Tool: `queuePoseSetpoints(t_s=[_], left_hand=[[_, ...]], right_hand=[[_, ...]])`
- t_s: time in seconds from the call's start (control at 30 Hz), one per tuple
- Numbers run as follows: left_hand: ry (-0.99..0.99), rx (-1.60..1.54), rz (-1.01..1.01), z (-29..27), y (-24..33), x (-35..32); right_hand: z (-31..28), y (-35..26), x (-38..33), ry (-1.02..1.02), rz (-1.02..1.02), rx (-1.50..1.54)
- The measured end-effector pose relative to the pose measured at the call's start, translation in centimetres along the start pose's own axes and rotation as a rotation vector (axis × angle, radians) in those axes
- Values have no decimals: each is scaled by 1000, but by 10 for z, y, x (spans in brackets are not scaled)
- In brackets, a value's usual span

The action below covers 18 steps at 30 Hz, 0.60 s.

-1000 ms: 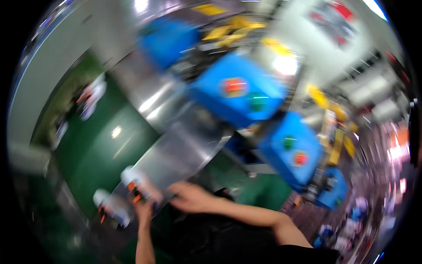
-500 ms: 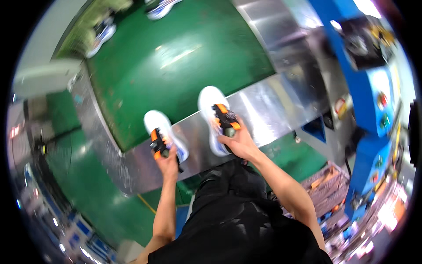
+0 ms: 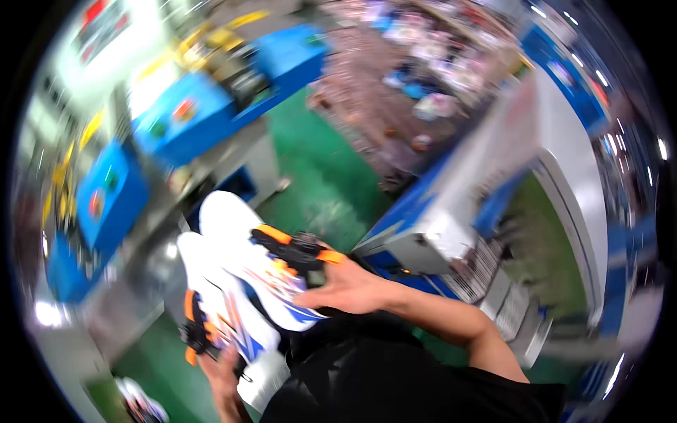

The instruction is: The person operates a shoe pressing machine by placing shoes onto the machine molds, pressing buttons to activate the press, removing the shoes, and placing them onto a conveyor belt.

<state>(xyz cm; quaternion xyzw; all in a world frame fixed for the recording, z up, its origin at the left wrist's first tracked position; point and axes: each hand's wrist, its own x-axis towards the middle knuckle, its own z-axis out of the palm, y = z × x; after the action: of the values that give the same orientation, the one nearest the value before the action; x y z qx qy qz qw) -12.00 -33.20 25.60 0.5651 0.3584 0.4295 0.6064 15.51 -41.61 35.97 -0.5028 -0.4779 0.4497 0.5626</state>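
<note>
While blur softens detail, left to right: blue machine (image 3: 121,197), far left; left shoe (image 3: 226,303), left hand (image 3: 220,370) gripping its near end; right shoe (image 3: 247,247) just beside, right hand (image 3: 349,285) gripping it. Judged: pickup complete; neither shoe set down yet.

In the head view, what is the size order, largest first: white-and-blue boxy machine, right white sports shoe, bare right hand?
1. White-and-blue boxy machine
2. Right white sports shoe
3. Bare right hand
</note>
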Motion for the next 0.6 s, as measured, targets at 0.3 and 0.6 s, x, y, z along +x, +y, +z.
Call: queuePoseSetpoints(t_s=[0.3, 0.6], left_hand=[[-1373, 25, -628, 246, 136, -87], [-1182, 318, 205, 475, 49, -99]], right_hand=[[-19, -94, -406, 1468, 325, -116], [-153, -20, -384, 2031, 324, -969]])
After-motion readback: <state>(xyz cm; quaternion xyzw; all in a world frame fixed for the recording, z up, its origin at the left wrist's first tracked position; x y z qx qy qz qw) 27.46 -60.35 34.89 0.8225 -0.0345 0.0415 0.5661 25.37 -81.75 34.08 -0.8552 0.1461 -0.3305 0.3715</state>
